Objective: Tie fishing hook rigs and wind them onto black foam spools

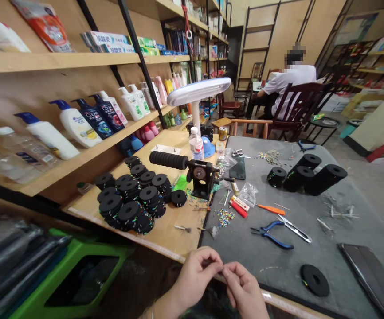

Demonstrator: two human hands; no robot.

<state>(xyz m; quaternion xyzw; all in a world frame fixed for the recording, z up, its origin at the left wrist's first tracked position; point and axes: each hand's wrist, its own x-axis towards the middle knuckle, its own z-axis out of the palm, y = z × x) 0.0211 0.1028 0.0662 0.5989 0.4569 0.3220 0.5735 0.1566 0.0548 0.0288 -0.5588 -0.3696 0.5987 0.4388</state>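
My left hand [197,274] and my right hand [243,288] meet fingertip to fingertip at the table's front edge. Both are pinched closed; whatever sits between the fingertips is too small to make out. Just beyond them on the grey mat [245,252] lie blue-handled pliers [273,234], a pair of scissors or tweezers [295,228] and a small pile of coloured beads [225,217]. A black foam disc [315,280] with a thread end rests to the right of my right hand. Small brushes [208,230] lie ahead of my hands.
Stacked black foam discs [130,210] fill the wooden table's left side, beside a black winding device [201,175]. Black foam rolls [325,179] stand on the mat's right. A lamp [198,88] and bottle [196,145] stand behind. Shelves [112,137] run along the left; a person [293,79] sits far back.
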